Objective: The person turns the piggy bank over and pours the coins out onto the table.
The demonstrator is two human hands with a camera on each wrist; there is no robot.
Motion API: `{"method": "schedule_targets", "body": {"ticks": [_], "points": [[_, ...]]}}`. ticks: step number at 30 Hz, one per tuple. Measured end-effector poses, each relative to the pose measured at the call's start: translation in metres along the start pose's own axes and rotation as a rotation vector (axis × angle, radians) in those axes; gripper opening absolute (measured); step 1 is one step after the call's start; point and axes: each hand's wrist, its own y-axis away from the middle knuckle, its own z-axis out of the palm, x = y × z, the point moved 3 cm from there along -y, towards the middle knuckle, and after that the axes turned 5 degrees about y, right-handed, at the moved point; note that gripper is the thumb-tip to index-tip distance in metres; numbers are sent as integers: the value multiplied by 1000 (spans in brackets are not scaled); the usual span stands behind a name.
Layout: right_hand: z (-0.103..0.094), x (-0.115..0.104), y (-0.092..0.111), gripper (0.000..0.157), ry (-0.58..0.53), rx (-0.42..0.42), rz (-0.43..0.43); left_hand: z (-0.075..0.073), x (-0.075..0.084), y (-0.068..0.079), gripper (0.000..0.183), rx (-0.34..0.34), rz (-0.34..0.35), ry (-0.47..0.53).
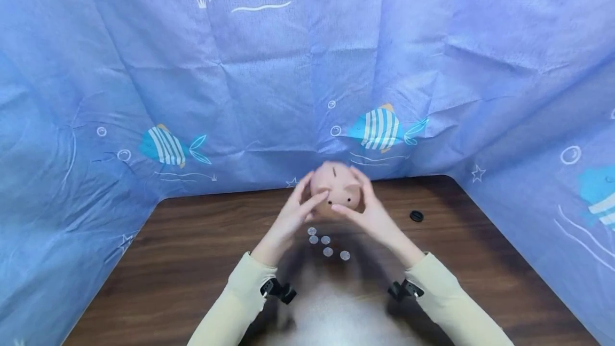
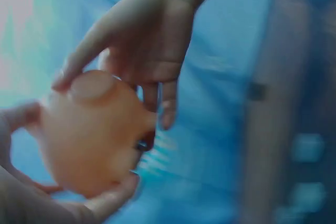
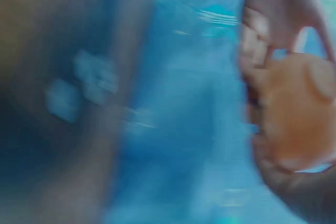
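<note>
A pink piggy bank (image 1: 334, 181) is held up above the table between both hands, its coin slot and two dark eyes showing in the head view. The left hand (image 1: 292, 213) grips its left side, the thumb lying across the front near one eye. From the opposite side the right hand (image 1: 373, 214) holds it, thumb by the other eye. Both wrist views are blurred; the left one shows the round body of the bank (image 2: 89, 140) between the two hands. Below it on the table lie several silvery coins (image 1: 325, 240) in a loose group.
A small black round cap (image 1: 416, 216) lies on the dark wooden table (image 1: 202, 260), right of the hands. Blue cloth (image 1: 269, 95) printed with fish hangs behind the table and along both sides.
</note>
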Motion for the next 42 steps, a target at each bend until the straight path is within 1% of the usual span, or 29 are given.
{"method": "schedule_targets", "body": {"ticks": [2, 4, 5, 6, 7, 8, 9, 11, 13, 15, 16, 18, 20, 22, 24, 25, 26, 27, 30, 31, 32, 33, 34, 35, 36, 39, 40, 41, 42], "points": [[-13, -27, 0, 102, 55, 113, -280, 9, 32, 6, 86, -72, 247, -96], [-20, -43, 2, 105, 80, 177, -524, 13, 50, 12, 92, -136, 467, -203], [-21, -44, 3, 107, 75, 180, -601, 12, 50, 14, 95, -151, 525, -247], [-20, -39, 4, 108, 71, 172, -626, 11, 45, 14, 97, -151, 546, -278], [-18, -31, 5, 106, 61, 155, -587, 9, 36, 13, 95, -137, 525, -297], [-14, -18, 6, 102, 46, 124, -497, 6, 22, 11, 92, -117, 466, -308], [-10, -5, 7, 99, 35, 93, -371, 3, 8, 8, 88, -105, 366, -284], [1, 25, 11, 95, -30, 1, -57, -2, -24, 3, 78, -68, 119, -197], [12, 51, 15, 88, -85, -69, 216, -5, -53, 0, 72, -29, -105, -116], [19, 68, 18, 84, -132, -115, 373, -7, -74, -2, 71, -6, -251, -57], [21, 72, 19, 83, -163, -125, 417, -7, -80, -2, 72, 1, -286, -51], [21, 76, 18, 83, -182, -118, 443, -8, -84, -6, 75, 9, -316, -47], [18, 73, 14, 85, -200, -120, 434, -7, -79, -9, 76, 10, -306, -49], [14, 64, 10, 87, -187, -113, 390, -6, -67, -12, 75, 8, -262, -50], [8, 45, 9, 89, -148, -86, 279, -4, -46, -10, 74, -3, -160, -86], [4, 33, 9, 92, -118, -54, 192, -2, -32, -7, 74, -15, -74, -117], [0, 14, 11, 92, -82, -12, 54, 2, -14, -1, 74, -33, 20, -153], [-4, -1, 11, 92, -37, 36, -107, 5, 2, 4, 77, -61, 145, -200], [-15, -37, 16, 94, 99, 221, -621, 12, 43, 21, 84, -169, 557, -343], [-16, -41, 18, 95, 131, 266, -744, 13, 49, 24, 85, -202, 656, -363], [-16, -40, 19, 97, 156, 288, -828, 12, 50, 27, 86, -222, 708, -373], [-15, -31, 18, 98, 158, 285, -838, 10, 43, 25, 88, -228, 728, -378], [-12, -23, 18, 99, 144, 263, -784, 8, 35, 22, 88, -227, 686, -354], [-9, -13, 17, 99, 111, 218, -676, 6, 23, 18, 86, -207, 596, -321], [-5, -1, 16, 98, 68, 160, -530, 3, 10, 13, 84, -166, 479, -300], [8, 35, 15, 93, -47, 13, -7, -3, -36, -1, 75, -52, 74, -171], [12, 45, 15, 92, -76, -25, 138, -5, -49, -4, 74, -22, -36, -134], [15, 52, 15, 89, -99, -56, 249, -6, -60, -6, 73, -1, -119, -117], [17, 58, 15, 88, -103, -80, 323, -6, -68, -8, 74, 12, -184, -101]]}}
